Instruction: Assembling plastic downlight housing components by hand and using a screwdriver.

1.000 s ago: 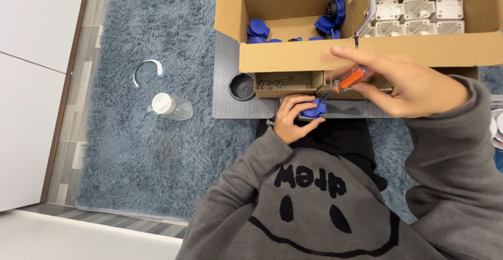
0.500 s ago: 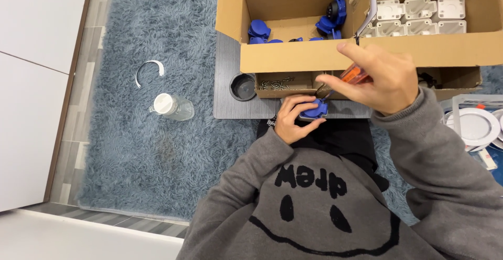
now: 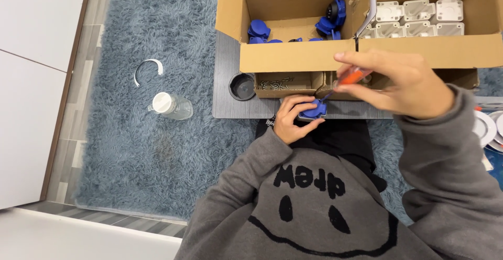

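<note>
The left hand (image 3: 291, 121) is closed around a blue plastic socket part (image 3: 313, 110) at the near edge of the dark grey tabletop (image 3: 226, 82). The right hand (image 3: 403, 84) pinches an orange-handled screwdriver (image 3: 348, 78), tip on the part. Driving it well likely needs the shaft upright and the part braced steady.

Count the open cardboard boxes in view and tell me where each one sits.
3. A large cardboard box of blue parts sits upper centre; a large box of white parts is beside it, upper right; a small cardboard box of screws lies below them. The right hand may hide more.
</note>
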